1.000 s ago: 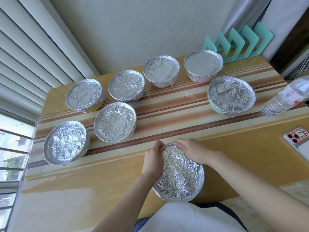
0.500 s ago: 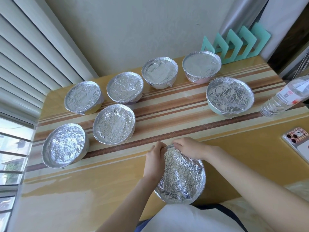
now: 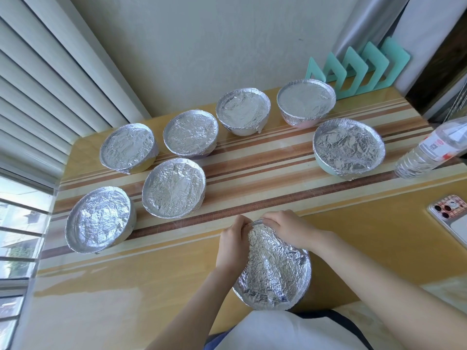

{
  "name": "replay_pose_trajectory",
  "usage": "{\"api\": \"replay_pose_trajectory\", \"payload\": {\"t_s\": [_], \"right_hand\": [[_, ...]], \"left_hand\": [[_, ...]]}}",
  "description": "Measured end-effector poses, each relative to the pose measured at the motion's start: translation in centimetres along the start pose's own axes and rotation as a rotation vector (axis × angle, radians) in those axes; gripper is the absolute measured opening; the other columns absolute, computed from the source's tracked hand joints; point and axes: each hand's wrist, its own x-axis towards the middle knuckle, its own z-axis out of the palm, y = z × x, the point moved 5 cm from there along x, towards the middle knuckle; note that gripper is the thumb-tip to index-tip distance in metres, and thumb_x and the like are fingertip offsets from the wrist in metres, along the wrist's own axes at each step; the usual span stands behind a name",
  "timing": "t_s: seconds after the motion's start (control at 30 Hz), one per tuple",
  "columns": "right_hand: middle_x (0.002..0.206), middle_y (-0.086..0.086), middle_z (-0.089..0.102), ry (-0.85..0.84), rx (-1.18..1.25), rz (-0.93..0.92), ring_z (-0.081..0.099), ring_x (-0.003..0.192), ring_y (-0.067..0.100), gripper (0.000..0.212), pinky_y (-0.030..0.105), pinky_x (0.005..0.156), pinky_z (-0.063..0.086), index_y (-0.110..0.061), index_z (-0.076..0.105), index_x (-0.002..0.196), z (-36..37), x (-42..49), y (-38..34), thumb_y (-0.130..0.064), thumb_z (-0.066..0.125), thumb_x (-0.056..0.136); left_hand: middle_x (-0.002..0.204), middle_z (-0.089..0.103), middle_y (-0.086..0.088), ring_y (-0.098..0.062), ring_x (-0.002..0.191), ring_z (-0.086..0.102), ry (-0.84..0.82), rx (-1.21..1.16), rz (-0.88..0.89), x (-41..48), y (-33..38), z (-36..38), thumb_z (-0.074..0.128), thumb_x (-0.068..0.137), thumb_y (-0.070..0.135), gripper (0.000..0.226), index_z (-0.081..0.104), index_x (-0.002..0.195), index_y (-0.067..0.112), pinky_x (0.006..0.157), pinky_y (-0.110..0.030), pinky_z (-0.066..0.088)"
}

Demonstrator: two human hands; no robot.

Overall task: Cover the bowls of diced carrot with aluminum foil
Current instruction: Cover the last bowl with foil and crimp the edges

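Head view: looking down on the tabletop (image 3: 151, 286); the only camera.
near bowl (image 3: 302, 289): at the tabletop's front edge, close to the person's body, seems tipped toward them; carrot hidden under the wrap.
foil (image 3: 274, 271): crumpled sheet over the whole mouth, ridge down the middle, near side already folded under the rim.
left hand (image 3: 233, 245): fingers curled on the far-left rim, pinching foil down.
right hand (image 3: 285, 229): curled over the far rim, pinching the foil edge; fingertips of both hands almost meet.
change: nearly none from a second ago; both hands stay at the far rim, bowl in the same spot.
meaning: probably crimping the final stretch; likely the last one, since seven covered bowls (image 3: 173, 188) stand behind, all wrapped.
rest: water bottle (image 3: 429, 150) and phone (image 3: 452, 215) at right, teal rack (image 3: 358, 69) at back.
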Motion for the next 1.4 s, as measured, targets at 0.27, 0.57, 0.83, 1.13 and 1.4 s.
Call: {"api": "replay_pose_trajectory", "payload": {"t_s": [0.27, 0.57, 0.83, 1.13, 1.4], "right_hand": [[0.071, -0.014, 0.051, 0.016, -0.029, 0.016, 0.038, 0.046, 0.000, 0.031, 0.012, 0.049, 0.032, -0.010, 0.054, 0.126, 0.4, 0.2, 0.9, -0.019, 0.036, 0.102], [0.074, -0.018, 0.047, 0.071, 0.018, 0.026, 0.051, 0.053, -0.010, 0.033, 0.007, 0.054, 0.038, -0.008, 0.052, 0.129, 0.3, 0.0, 1.7, -0.018, 0.038, 0.102], [0.099, 0.019, 0.068, 0.129, -0.026, 0.029, 0.032, 0.033, 0.005, 0.031, 0.014, 0.040, 0.028, -0.007, 0.056, 0.126, 0.4, 0.5, 2.7, -0.015, 0.039, 0.101], [0.059, -0.017, 0.039, 0.154, -0.071, -0.005, 0.029, 0.030, 0.008, 0.027, 0.017, 0.035, 0.025, -0.005, 0.053, 0.121, 0.1, -0.6, 2.3, -0.013, 0.037, 0.101], [0.057, -0.006, 0.042, 0.009, -0.077, -0.002, 0.032, 0.043, 0.008, 0.031, 0.016, 0.044, 0.029, -0.013, 0.052, 0.124, 0.1, -0.1, 1.1, -0.023, 0.033, 0.103]], "left_hand": [[0.066, 0.060, -0.002, -0.021, 0.061, 0.053, 0.063, -0.008, -0.039, -0.3, -0.4, -0.3, 0.049, 0.094, 0.010, 0.010, 0.057, 0.088, 0.010, 0.058, -0.030, 0.037], [0.064, 0.060, -0.002, -0.018, 0.059, 0.051, 0.105, -0.036, -0.078, -0.4, -0.6, -0.8, 0.050, 0.093, 0.008, 0.012, 0.058, 0.085, 0.011, 0.057, -0.029, 0.036], [0.072, 0.064, 0.003, -0.015, 0.067, 0.056, 0.137, -0.107, -0.171, -0.6, -0.8, -0.9, 0.052, 0.092, 0.008, 0.011, 0.061, 0.087, 0.013, 0.063, -0.026, 0.040], [0.065, 0.058, -0.013, -0.017, 0.056, 0.042, -0.028, -0.059, -0.149, -0.5, -1.3, 0.1, 0.042, 0.099, 0.020, 0.023, 0.055, 0.082, 0.013, 0.051, -0.021, 0.028], [0.052, 0.046, 0.005, -0.021, 0.053, 0.044, -0.037, 0.022, -0.056, -0.6, -0.3, 0.0, 0.042, 0.099, 0.022, 0.022, 0.057, 0.087, 0.013, 0.055, -0.034, 0.030]]}}
